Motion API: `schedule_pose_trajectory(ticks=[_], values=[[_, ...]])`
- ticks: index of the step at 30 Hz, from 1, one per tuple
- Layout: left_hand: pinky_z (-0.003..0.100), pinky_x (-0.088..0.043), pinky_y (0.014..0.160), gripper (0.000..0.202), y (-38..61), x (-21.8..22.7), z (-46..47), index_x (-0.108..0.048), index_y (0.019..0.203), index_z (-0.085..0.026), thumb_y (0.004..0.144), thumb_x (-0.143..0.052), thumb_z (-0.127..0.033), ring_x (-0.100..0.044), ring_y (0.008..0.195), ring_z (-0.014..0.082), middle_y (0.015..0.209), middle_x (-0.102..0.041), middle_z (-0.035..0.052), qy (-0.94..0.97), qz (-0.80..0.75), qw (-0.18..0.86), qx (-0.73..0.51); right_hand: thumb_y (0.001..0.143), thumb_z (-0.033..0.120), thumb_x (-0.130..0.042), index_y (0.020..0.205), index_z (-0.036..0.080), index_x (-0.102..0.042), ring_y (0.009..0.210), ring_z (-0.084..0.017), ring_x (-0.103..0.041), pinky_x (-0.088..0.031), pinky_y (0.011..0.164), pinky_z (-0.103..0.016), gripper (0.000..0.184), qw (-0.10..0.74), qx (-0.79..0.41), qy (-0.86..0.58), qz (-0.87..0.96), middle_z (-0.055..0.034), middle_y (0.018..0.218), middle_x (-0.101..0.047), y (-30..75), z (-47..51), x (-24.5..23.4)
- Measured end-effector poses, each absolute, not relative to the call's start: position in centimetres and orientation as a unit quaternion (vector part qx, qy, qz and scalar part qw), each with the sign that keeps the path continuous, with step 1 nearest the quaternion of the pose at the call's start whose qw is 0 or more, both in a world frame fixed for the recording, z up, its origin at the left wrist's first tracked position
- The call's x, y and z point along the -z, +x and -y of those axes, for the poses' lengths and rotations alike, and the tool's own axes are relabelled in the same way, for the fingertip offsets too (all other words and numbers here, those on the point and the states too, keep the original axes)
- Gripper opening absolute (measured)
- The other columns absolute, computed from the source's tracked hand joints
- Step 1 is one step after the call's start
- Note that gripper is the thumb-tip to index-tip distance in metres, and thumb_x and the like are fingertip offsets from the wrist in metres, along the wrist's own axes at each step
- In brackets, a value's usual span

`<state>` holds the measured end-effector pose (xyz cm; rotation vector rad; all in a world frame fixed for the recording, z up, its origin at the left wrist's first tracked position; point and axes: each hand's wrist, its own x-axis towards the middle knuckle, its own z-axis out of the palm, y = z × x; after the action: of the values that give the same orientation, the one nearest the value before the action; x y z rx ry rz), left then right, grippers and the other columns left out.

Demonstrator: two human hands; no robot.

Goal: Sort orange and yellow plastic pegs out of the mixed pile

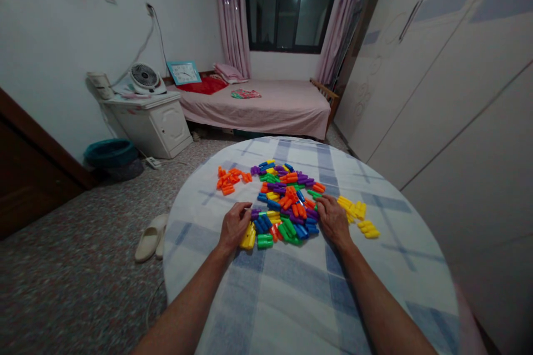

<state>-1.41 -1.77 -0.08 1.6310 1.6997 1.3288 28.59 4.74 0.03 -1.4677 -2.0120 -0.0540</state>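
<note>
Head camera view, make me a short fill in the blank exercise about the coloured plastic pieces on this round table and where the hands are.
1. The small pile set apart at the far left holds only ____ pieces.
2. The pieces grouped beside the right hand are all ____.
3. The left hand rests at the near left edge of the ____ pile.
4. The tablecloth is white with ____ stripes.

Missing words: orange; yellow; mixed; blue
</note>
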Motion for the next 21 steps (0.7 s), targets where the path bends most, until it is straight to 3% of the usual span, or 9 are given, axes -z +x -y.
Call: schedule_pose_trajectory(ticks=[5, 13, 18, 21], values=[[0.031, -0.050, 0.077, 0.028, -1.2, -0.2, 1.6, -0.064, 0.103, -0.015, 0.084, -0.048, -0.028, -0.062, 0.082, 0.0182, 0.098, -0.064, 0.0073, 0.570, -0.628, 0.229, -0.478, 0.093, 0.025, -0.037, 0.102, 0.018, -0.065, 0.107, -0.021, -0.051, -0.043, 0.087, -0.034, 0.029, 0.319, 0.024, -0.576, 0.752, -0.0090, 0.113, -0.056, 28.1, -4.8, -0.1], [0.034, -0.049, 0.088, 0.026, -0.3, -3.1, 0.5, -0.062, 0.105, -0.016, 0.083, -0.049, -0.017, -0.058, 0.102, 0.0205, 0.108, -0.061, 0.0075, 0.674, -0.578, 0.191, -0.418, 0.095, 0.030, -0.032, 0.097, 0.015, -0.066, 0.102, -0.021, -0.054, -0.042, 0.090, -0.037, 0.037, 0.323, 0.017, -0.586, 0.743, -0.0086, 0.114, -0.056, 28.6, -5.0, 0.3], [0.034, -0.038, 0.103, 0.033, 0.3, -3.5, -3.2, -0.060, 0.113, -0.010, 0.081, -0.050, -0.010, -0.051, 0.115, 0.0217, 0.119, -0.056, 0.0123, 0.699, -0.615, 0.142, -0.336, 0.095, 0.032, -0.031, 0.097, 0.016, -0.067, 0.101, -0.019, -0.054, -0.043, 0.090, -0.034, 0.039, 0.328, 0.010, -0.581, 0.745, -0.0075, 0.113, -0.056, 28.9, -5.1, 0.4], [0.037, -0.038, 0.102, 0.038, 0.6, -2.9, -5.6, -0.057, 0.119, -0.009, 0.082, -0.050, -0.010, -0.051, 0.115, 0.0235, 0.123, -0.055, 0.0141, 0.686, -0.638, 0.145, -0.318, 0.095, 0.032, -0.032, 0.098, 0.016, -0.066, 0.101, -0.019, -0.054, -0.043, 0.089, -0.034, 0.038, 0.328, 0.008, -0.578, 0.747, -0.0067, 0.113, -0.057, 29.0, -5.1, 0.6]])
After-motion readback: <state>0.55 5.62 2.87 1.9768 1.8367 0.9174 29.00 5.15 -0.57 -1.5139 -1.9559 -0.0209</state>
